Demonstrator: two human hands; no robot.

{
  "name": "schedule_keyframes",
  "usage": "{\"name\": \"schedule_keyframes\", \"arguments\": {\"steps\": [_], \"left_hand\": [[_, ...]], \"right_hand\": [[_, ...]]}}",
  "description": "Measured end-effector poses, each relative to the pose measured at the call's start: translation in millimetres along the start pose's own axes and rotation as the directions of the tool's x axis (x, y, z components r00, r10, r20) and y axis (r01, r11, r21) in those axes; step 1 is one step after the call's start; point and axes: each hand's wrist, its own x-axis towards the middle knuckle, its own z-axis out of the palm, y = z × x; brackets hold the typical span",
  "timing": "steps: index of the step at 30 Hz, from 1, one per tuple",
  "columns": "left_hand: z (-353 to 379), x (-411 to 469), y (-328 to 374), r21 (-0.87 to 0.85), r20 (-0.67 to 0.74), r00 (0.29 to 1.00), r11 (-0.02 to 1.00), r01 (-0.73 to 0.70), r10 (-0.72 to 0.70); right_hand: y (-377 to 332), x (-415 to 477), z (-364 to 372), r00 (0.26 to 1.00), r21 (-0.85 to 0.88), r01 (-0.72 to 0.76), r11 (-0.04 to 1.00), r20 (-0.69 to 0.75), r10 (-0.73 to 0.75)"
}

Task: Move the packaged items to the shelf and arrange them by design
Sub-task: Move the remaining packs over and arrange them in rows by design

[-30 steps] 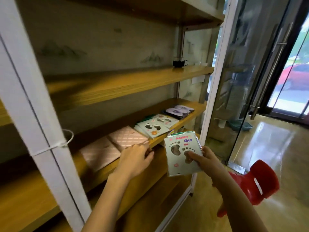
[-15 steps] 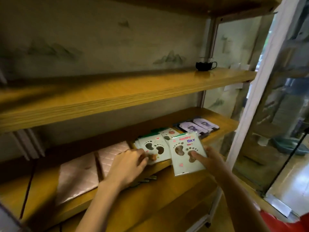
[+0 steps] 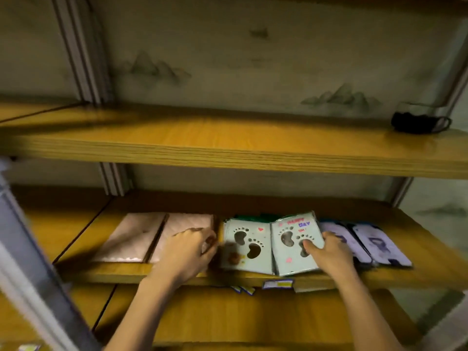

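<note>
Footprint packets sit low in the centre of the frame: my right hand (image 3: 329,252) presses one (image 3: 295,245) by its lower right corner, thumb on top, laying it beside its twin (image 3: 244,245). My left hand (image 3: 188,248), fingers curled on nothing, rests on a pink quilted packet (image 3: 188,224) at left. The held packet overhangs the wooden shelf (image 3: 76,273) edge (slippery wrap, I suspect), so it could slide off. Purple packets (image 3: 379,245) lie right; a dark cup (image 3: 419,121) stands upper right.

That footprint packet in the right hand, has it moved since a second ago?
Yes. The footprint packet, then held out in front of the shelf, now sits on it beside the matching packet, under the right hand.
</note>
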Motion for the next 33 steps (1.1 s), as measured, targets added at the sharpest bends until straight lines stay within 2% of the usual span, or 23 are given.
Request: {"name": "schedule_keyframes", "arguments": {"steps": [4,7,12,15,19,23,25,27,29,33], "left_hand": [[1,-10,2,0.052,-0.031,0.998,0.997,0.061,-0.059],[2,-18,-3,0.073,-0.049,0.993,0.991,0.114,-0.110],[2,-29,-14,0.073,-0.077,0.983,0.982,0.174,-0.168],[-2,-34,-22,0.068,-0.106,0.975,0.977,0.202,-0.194],[-9,-41,-42,0.063,-0.154,0.956,0.963,0.262,-0.250],[-19,-44,-71,0.058,-0.241,0.922,0.944,0.325,-0.302],[-23,-44,-91,0.059,-0.212,0.912,0.927,0.370,-0.350],[-29,-42,-111,0.074,-0.196,0.905,0.915,0.397,-0.377],[-32,-40,-124,0.052,-0.205,0.896,0.910,0.412,-0.394],[-20,-30,-123,0.070,-0.104,0.962,0.963,0.262,-0.254]], "right_hand": [[-1,2,2,0.997,-0.307,0.033,0.951,-0.051,-0.051],[1,8,3,0.996,-0.524,0.053,0.850,-0.039,-0.086],[5,15,8,0.996,-0.632,0.083,0.770,0.040,-0.075],[-3,12,11,0.990,-0.599,0.121,0.792,0.014,-0.140],[-33,1,26,0.952,-0.420,0.281,0.863,0.009,-0.306],[-81,-23,63,0.882,-0.034,0.469,0.882,0.060,-0.467],[-104,-37,86,0.855,0.056,0.507,0.860,0.097,-0.510],[-122,-44,109,0.854,0.027,0.498,0.867,0.155,-0.496],[-136,-48,126,0.884,-0.073,0.440,0.895,0.208,-0.418],[-145,-55,146,0.939,-0.171,0.283,0.944,0.249,-0.237]]}}
